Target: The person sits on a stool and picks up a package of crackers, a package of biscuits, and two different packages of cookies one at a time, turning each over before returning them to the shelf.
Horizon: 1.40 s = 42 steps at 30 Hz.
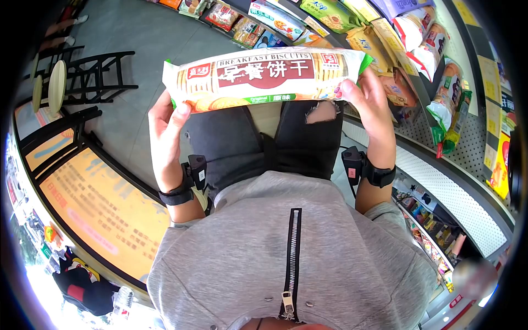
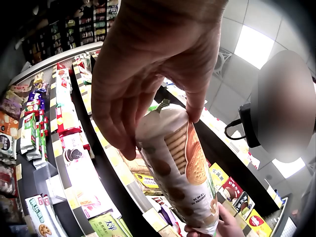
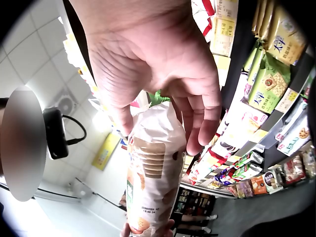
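Note:
A long white pack of breakfast biscuits (image 1: 267, 77) is held level across the front of my body, its printed front with the brown label facing up at me. My left hand (image 1: 166, 129) grips its left end, thumb on the front face. At the other end my right hand (image 1: 375, 107) pinches the pack near the green corner, thumb on the printed berries. The left wrist view shows the crimped end of the biscuit pack (image 2: 177, 163) between thumb and fingers. From the right wrist, the pack (image 3: 154, 173) shows stacked biscuits and a printed date code on its side.
Shelves of packaged snacks (image 1: 330, 16) curve along the front and right, with a perforated metal shelf (image 1: 467, 126) close to my right arm. A table with an orange printed top (image 1: 99, 214) stands at the left, near black chairs (image 1: 104, 71). Grey floor tiles (image 1: 143, 33) lie ahead.

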Each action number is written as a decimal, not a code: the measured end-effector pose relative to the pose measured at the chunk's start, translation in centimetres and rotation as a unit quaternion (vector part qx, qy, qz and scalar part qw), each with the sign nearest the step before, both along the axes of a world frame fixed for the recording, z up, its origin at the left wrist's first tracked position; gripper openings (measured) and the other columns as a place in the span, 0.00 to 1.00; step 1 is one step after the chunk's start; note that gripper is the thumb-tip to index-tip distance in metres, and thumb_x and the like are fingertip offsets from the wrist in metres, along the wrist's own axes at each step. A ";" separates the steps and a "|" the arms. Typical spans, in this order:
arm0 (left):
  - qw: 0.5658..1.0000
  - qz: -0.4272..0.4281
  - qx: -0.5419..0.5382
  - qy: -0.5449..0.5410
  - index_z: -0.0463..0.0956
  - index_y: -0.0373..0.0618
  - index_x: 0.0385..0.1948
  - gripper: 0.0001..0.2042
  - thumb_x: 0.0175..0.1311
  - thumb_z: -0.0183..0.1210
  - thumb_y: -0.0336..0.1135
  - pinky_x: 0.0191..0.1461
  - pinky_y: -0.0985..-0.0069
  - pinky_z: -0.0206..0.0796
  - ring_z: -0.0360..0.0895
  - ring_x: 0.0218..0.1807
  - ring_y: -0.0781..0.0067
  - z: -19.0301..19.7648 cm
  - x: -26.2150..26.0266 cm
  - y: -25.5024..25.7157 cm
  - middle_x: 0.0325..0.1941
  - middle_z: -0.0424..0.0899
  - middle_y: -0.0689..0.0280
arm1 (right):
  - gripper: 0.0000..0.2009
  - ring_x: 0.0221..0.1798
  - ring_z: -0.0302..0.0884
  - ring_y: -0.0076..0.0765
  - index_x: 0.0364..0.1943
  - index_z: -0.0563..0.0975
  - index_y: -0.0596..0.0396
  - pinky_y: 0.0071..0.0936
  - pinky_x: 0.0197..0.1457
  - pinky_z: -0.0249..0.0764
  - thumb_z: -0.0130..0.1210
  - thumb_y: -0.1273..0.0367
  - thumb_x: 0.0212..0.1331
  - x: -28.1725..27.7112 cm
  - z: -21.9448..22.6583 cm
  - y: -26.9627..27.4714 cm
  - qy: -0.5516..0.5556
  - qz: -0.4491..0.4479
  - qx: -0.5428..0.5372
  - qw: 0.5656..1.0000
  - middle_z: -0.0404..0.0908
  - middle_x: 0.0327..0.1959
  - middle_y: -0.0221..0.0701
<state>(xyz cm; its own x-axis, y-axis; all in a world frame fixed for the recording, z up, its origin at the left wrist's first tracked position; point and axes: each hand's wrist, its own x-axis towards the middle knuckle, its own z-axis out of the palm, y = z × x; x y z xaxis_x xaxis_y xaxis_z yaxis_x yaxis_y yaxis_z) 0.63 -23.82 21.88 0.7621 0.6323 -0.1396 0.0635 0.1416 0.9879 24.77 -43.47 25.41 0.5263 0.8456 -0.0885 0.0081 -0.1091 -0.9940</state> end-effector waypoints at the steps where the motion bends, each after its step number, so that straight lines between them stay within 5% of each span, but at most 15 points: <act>1: 1.000 -0.004 -0.001 0.002 0.64 0.31 0.48 0.28 0.53 0.53 0.48 0.55 0.74 0.52 0.66 0.49 0.73 -0.1 0.0 0.1 0.46 0.72 0.61 | 0.20 0.49 0.65 0.24 0.49 0.64 0.61 0.24 0.53 0.59 0.53 0.67 0.52 0.0 0.1 0.0 0.001 -0.002 0.003 1.000 0.70 0.44 0.31; 10: 0.999 0.023 0.005 -0.025 0.67 0.31 0.45 0.26 0.51 0.57 0.45 0.51 0.78 0.57 0.69 0.44 0.75 0.4 0.5 -0.4 0.41 0.75 0.60 | 0.17 0.44 0.68 0.22 0.46 0.67 0.61 0.20 0.45 0.67 0.52 0.67 0.53 -0.1 0.1 -0.2 0.012 -0.021 0.006 1.000 0.71 0.40 0.31; 20: 1.000 0.002 0.010 -0.011 0.64 0.31 0.47 0.28 0.52 0.55 0.48 0.55 0.74 0.52 0.66 0.50 0.72 0.8 -0.7 -0.6 0.46 0.72 0.60 | 0.17 0.45 0.68 0.23 0.46 0.67 0.61 0.23 0.48 0.66 0.53 0.68 0.53 -0.8 0.6 -0.6 0.008 -0.025 0.020 0.999 0.71 0.41 0.30; 28: 0.999 0.022 0.032 -0.004 0.67 0.30 0.44 0.24 0.53 0.54 0.44 0.50 0.80 0.56 0.68 0.43 0.76 0.6 -0.4 -1.0 0.40 0.75 0.61 | 0.17 0.42 0.70 0.23 0.45 0.67 0.61 0.20 0.45 0.66 0.51 0.67 0.53 -0.6 0.1 -1.5 0.028 -0.015 0.027 0.999 0.72 0.40 0.31; 29: 0.999 0.022 0.031 -0.011 0.67 0.30 0.44 0.24 0.54 0.54 0.44 0.50 0.81 0.56 0.68 0.43 0.77 0.6 -0.1 -1.1 0.39 0.75 0.62 | 0.26 0.47 0.68 0.27 0.51 0.62 0.64 0.24 0.51 0.62 0.50 0.61 0.52 -0.9 0.0 -1.7 0.021 -0.085 -0.040 0.995 0.70 0.45 0.35; 40: 0.999 0.033 0.032 0.021 0.67 0.30 0.45 0.25 0.54 0.53 0.47 0.51 0.80 0.55 0.68 0.43 0.77 0.0 0.6 -0.9 0.39 0.75 0.62 | 0.24 0.46 0.68 0.25 0.49 0.65 0.64 0.21 0.49 0.61 0.50 0.60 0.52 1.0 -1.6 -1.6 -0.022 -0.046 -0.060 0.997 0.71 0.43 0.35; 42: 0.998 -0.019 0.040 0.050 0.62 0.29 0.48 0.28 0.57 0.49 0.50 0.56 0.74 0.51 0.66 0.50 0.72 -0.4 0.2 -0.6 0.47 0.71 0.59 | 0.24 0.46 0.67 0.25 0.49 0.65 0.64 0.21 0.49 0.61 0.50 0.59 0.52 0.6 -1.5 -1.5 -0.033 -0.053 -0.060 0.996 0.71 0.43 0.35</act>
<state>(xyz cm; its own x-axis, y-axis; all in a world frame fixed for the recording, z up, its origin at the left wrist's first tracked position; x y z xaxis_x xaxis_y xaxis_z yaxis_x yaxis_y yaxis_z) 0.84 -24.42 21.51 0.7701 0.6159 -0.1664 0.1661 0.0583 0.9844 25.38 -44.97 23.89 0.6208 0.7697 -0.1488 0.0546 -0.2318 -0.9712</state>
